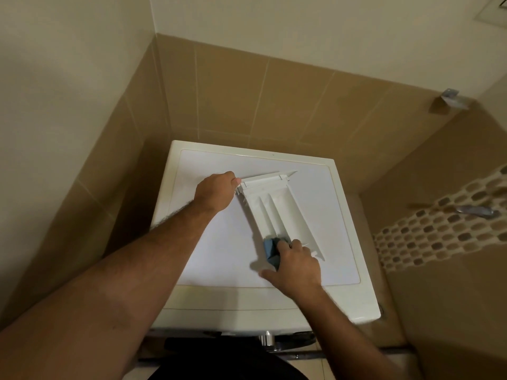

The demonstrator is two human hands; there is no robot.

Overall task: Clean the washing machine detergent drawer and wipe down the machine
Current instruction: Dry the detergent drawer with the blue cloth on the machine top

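Nearest, the right hand pressed a folded blue cloth onto the near end of the white plastic detergent drawer. The drawer lay on the white washing machine top, its long axis running near-right to far-left. The left hand pinched the drawer's far front panel.

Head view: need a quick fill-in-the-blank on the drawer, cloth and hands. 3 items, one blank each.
1. The detergent drawer lies on top of the ____.
2. The blue cloth is pressed against the drawer by the ____ hand.
3. The left hand grips the drawer at its ____ end, away from the person.

Missing words: washing machine; right; far
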